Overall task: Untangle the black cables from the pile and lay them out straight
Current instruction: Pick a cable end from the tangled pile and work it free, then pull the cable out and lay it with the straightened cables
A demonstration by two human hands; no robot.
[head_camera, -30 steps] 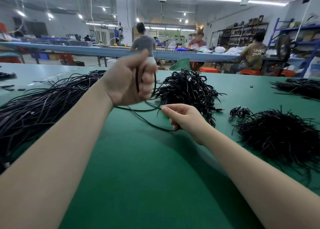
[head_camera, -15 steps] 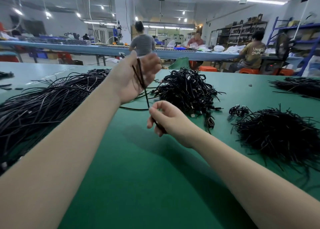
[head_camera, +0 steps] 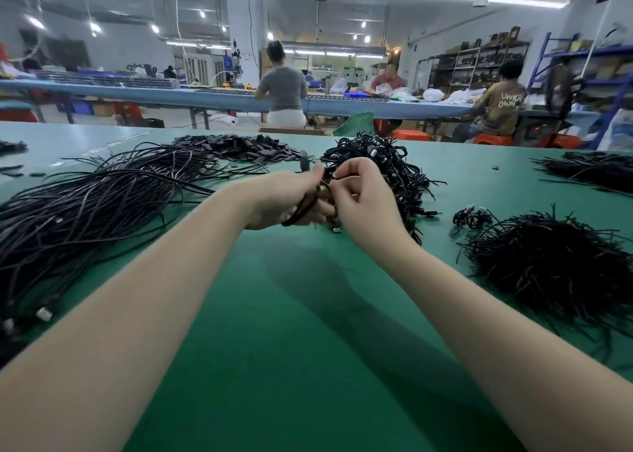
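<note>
both hands meet before the tangled pile (head_camera: 380, 167): left hand (head_camera: 284, 201) grips a looped black cable (head_camera: 303, 208); right hand (head_camera: 363, 201) pinches it.

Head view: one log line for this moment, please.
stage: untangling | left hand: grips coiled black cable | right hand: pinches same cable | tangled pile: behind hands | straightened cables: left on green table

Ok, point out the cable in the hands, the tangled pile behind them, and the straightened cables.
cable (head_camera: 301, 208), head view, loop under the thumb
tangled pile (head_camera: 383, 158), head view, top
straightened cables (head_camera: 102, 198), head view, middle
</note>
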